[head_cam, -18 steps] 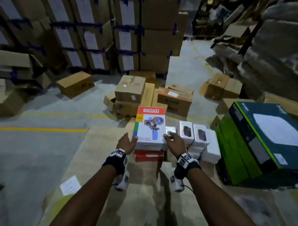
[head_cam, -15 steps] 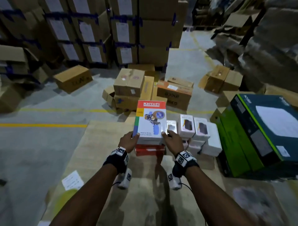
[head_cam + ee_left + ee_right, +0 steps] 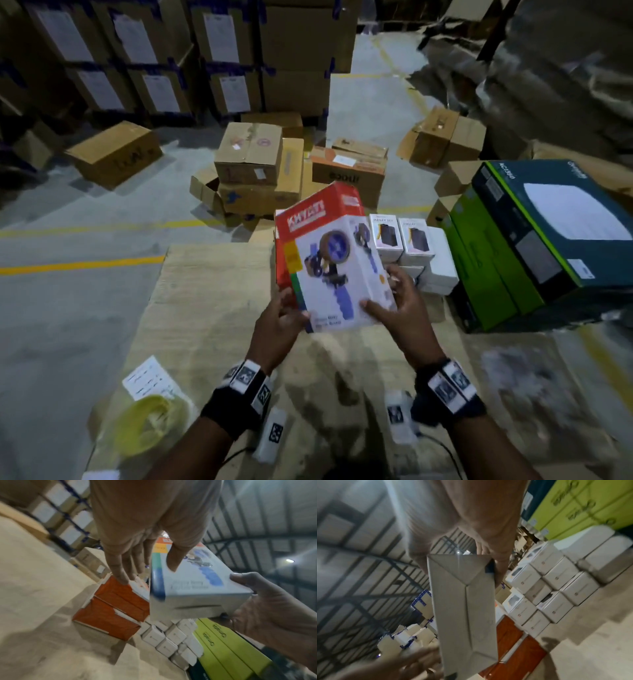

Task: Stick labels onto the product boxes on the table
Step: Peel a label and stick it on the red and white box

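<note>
Over the table, head view:
product box: white with red top band, lifted off the table, tilted, printed face up toward the camera.
right hand: grips the box's lower right corner, thumb on the printed face, fingers wrapped round the side edge.
left hand: at the lower left corner, thumb on the front face near the coloured edge strip; remaining fingers hidden by the box.
red boxes: stack just behind the held box, on the table.
small white boxes: stacked right of the red ones; green boxes further right.
label sheet: lies at the table's left edge, apart from both hands.

Left wrist view:
left hand: thumb laid on the box's front face, fingers straight and extended past the left edge, not curled round it.
product box: held above the red boxes.
right hand: cups the box's near right corner.

Right wrist view:
right hand: thumb and fingers clamp opposite sides of the box end.
product box: grey folded bottom flaps face the camera.
left hand: blurred, at the box's far end.
</note>
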`<state>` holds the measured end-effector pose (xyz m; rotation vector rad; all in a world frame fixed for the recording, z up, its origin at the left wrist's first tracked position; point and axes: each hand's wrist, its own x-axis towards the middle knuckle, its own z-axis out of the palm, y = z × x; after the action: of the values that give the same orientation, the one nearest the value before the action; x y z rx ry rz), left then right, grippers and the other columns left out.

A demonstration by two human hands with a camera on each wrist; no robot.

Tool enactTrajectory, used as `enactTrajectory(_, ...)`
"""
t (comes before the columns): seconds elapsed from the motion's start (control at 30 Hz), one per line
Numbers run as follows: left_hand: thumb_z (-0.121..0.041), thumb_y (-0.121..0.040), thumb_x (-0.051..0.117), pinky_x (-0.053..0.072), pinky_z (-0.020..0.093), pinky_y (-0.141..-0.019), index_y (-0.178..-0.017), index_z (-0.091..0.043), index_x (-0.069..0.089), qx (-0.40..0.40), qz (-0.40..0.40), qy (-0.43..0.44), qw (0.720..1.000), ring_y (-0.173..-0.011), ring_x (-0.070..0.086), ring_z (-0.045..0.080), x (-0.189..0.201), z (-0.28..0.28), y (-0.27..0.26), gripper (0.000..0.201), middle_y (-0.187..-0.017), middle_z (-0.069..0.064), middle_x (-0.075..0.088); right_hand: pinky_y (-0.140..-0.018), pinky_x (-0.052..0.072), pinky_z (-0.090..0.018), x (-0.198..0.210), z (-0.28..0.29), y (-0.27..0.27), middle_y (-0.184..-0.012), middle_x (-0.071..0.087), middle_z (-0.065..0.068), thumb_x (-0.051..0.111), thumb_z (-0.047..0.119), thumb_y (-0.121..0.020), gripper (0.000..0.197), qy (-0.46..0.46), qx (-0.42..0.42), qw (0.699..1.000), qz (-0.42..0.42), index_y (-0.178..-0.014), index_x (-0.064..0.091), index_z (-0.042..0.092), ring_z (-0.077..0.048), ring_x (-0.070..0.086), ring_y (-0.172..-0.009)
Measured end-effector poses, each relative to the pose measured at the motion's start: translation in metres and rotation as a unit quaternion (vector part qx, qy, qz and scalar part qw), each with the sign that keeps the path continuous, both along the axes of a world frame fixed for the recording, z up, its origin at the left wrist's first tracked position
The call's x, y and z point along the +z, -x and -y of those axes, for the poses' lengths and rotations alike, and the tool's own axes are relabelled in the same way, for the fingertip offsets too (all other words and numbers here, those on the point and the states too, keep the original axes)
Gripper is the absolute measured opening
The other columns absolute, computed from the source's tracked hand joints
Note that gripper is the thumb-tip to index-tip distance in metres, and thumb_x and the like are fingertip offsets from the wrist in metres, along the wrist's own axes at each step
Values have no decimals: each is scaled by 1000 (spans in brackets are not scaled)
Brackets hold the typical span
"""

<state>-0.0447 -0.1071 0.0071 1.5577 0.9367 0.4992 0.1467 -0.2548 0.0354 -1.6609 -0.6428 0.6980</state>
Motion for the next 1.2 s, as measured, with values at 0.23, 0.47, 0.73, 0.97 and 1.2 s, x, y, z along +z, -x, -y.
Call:
enactTrajectory(0.23, -50, -72, 79, 61, 33, -74, -128, -26, 56, 30, 148, 160, 976, -97, 73, 15, 47, 52, -25, 66, -112, -3, 74, -100, 43, -24, -31, 87, 65, -133, 47, 2, 78, 46, -77, 77, 4, 4, 942, 335, -137, 46, 13, -15, 49, -125)
enactTrajectory(0.47, -16, -70, 90, 59, 43, -79, -120, -24, 49, 123, 71, 120, 983, -96, 71, 22, -12, 57, -24, 65, -104, 1, 72, -113, 41, -38, -76, 102, 77, -147, 42, -9, 72, 51, -87, 67, 62, 152, 887, 432, -140, 47, 18, -26, 40, -139)
enactTrajectory(0.73, -58, -58, 90, 51, 32, -90, -131, -32, 49, -56, -124, -9, 991, -109, 61, 9, -53, 58, -27, 88, -125, -12, 59, -121, 30, -43, -113, 103, 66, -164, 29, -5, 58, 34, -102, 52, 30, 308, 868, 389, -148, 46, 14, -21, 27, -152)
enactTrajectory(0.97, -43, -57, 95, 54, 38, -94, -129, -39, 58, -199, -93, 118, 968, -111, 65, 5, -48, 22, 3, 81, -123, -16, 68, -91, 54, -29, -81, 122, -27, -137, 50, 6, 80, 39, -84, 61, 45, -46, 983, 170, -136, 52, 26, -9, 52, -125)
enactTrajectory(1.2, -72, -66, 73, 35, 33, -111, -140, -42, 52, -389, -228, -12, 893, -135, 46, 7, -69, -1, -36, 83, -146, -17, 50, -105, 51, -43, -103, 129, -52, -135, 65, 9, 75, 41, -89, 54, 157, 203, 960, -108, -139, 59, 29, -9, 62, -122)
